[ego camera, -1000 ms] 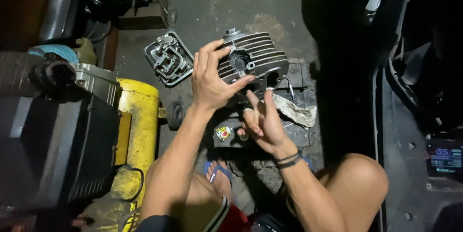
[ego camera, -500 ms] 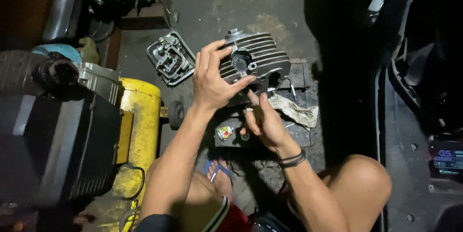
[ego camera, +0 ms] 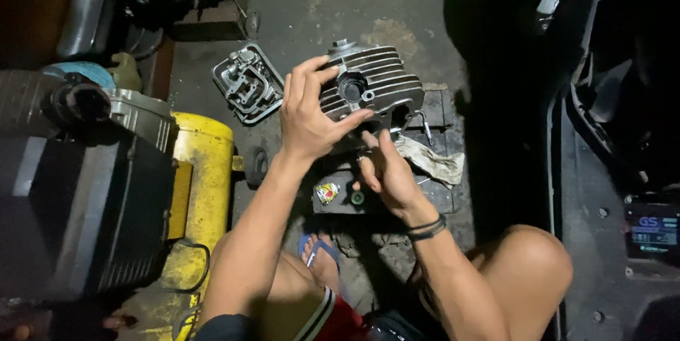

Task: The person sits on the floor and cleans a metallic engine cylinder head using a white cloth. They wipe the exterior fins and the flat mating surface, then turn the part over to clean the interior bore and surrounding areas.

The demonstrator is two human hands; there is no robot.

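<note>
Concrete floor (ego camera: pixel 319 1), L hand (ego camera: pixel 308 118) gripping finned cylinder head (ego camera: pixel 375 82), R hand (ego camera: pixel 386 171) pinched beneath.

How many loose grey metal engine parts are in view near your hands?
2: the finned grey metal cylinder head under the left hand, and a grey metal cover on the floor to its left. Others may hide in shadow.

small red-yellow packet (ego camera: pixel 326 192) on dark block, blue-lit rectangular screen (ego camera: pixel 652 230) far right

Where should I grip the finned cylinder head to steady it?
Probably across the finned body of the cylinder head, from its left, as the left hand does now: fingers over the top, thumb beside the round port. The fins give ridges to hold, and the right hand stays free underneath.
</note>
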